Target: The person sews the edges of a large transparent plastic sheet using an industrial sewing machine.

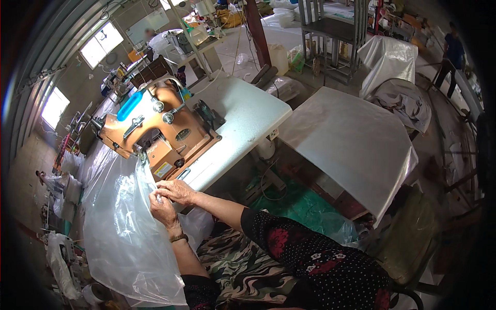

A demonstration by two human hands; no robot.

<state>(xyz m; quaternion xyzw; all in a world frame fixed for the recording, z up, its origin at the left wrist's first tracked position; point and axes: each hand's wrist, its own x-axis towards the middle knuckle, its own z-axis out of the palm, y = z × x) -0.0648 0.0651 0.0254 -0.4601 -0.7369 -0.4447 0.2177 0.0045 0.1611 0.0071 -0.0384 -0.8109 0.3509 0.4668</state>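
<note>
A large clear plastic sheet hangs down at the left of the sewing table, its upper edge reaching the needle area of an orange-brown industrial sewing machine. My left hand, with a band at the wrist, is closed on the sheet's edge just in front of the machine. Right above it, my right hand pinches the same edge, the two hands touching. Fingers hide how much plastic is gathered between them. The sewing table's pale top stretches away to the right of the machine.
To the right stands a low table covered in clear plastic. Green sheeting lies on the floor beneath. A dark metal chair and a cloth-covered heap are farther back. A person stands at the far right.
</note>
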